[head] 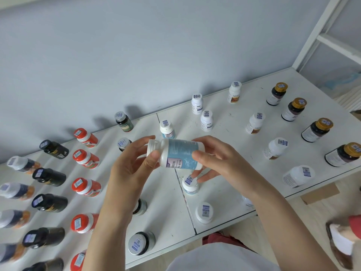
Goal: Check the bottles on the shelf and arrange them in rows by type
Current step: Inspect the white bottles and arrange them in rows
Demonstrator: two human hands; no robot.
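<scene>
Both hands up over the white shelf board (166, 208), sharing one white plastic bottle with a pale blue label (179, 153), held sideways in the air btwn them. Left hand (132, 169) pinches the cap end, thumb in front and fingers curled over the top. Right hand (220, 159) grips the base end, thumb pressed on the label, other fingers wrapped behind.

Right under the right hand's lower fingers stands a small white-capped bottle (190, 184); can't tell if they touch it. Nearer the person than that, another white-capped bottle (204, 212). Just behind the held one, a similar white bottle w/ blue label (167, 130).

Left of the left hand: a row of red-capped bottles (86, 159), then a row of black bottles (48, 177) further out. Well off to the right of the right hand: white bottles w/ brown labels (275, 148) and dark bottles w/ gold caps (316, 130), all w/ sticker codes on the lids.
</scene>
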